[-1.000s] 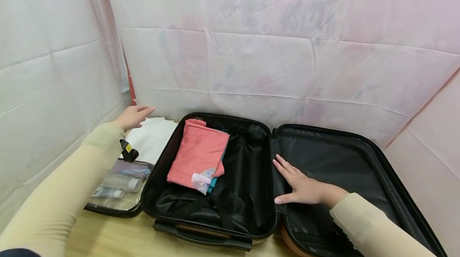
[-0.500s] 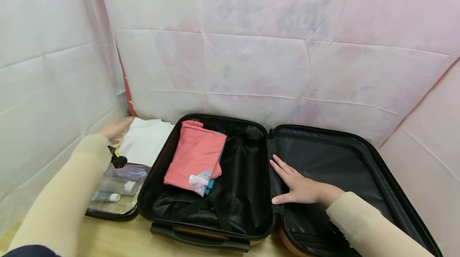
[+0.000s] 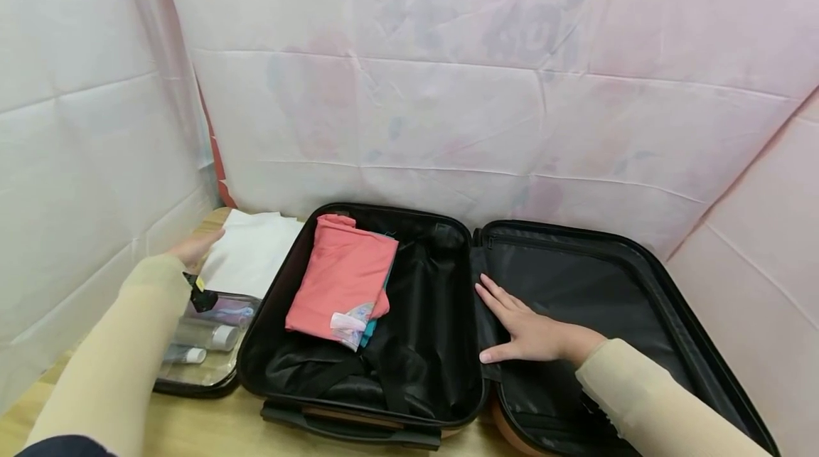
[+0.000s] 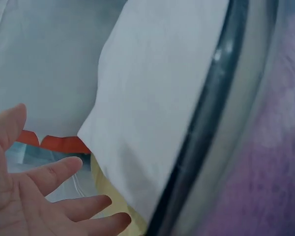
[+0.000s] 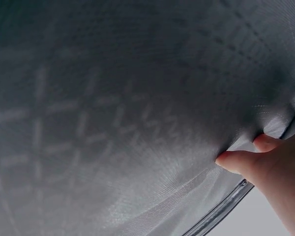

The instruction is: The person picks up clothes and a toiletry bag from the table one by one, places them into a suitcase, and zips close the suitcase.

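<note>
At the left, my left hand (image 3: 195,247) is beside the white folded sheet (image 3: 246,251), which looks like cloth. Its fingers (image 4: 88,206) are spread and hold nothing in the left wrist view. My right hand (image 3: 534,332) rests with spread fingers on the black lining by the hinge of an open suitcase (image 3: 429,379). In the suitcase's left half lies a folded coral garment (image 3: 345,276), with a teal edge (image 3: 369,332) showing under it. The right wrist view has the thumb and a finger against the dark lining (image 5: 113,147).
A clear zip pouch (image 3: 214,364) with bottles and a purple item lies left of the suitcase, partly behind my left forearm. The suitcase handle (image 3: 348,428) juts toward the front of the wooden table (image 3: 185,421). Pale curtains (image 3: 448,109) stand behind and on both sides.
My left hand has moved left and down, from above the white sheet to its left side. The right hand stays on the lining. The whole view has shifted slightly.
</note>
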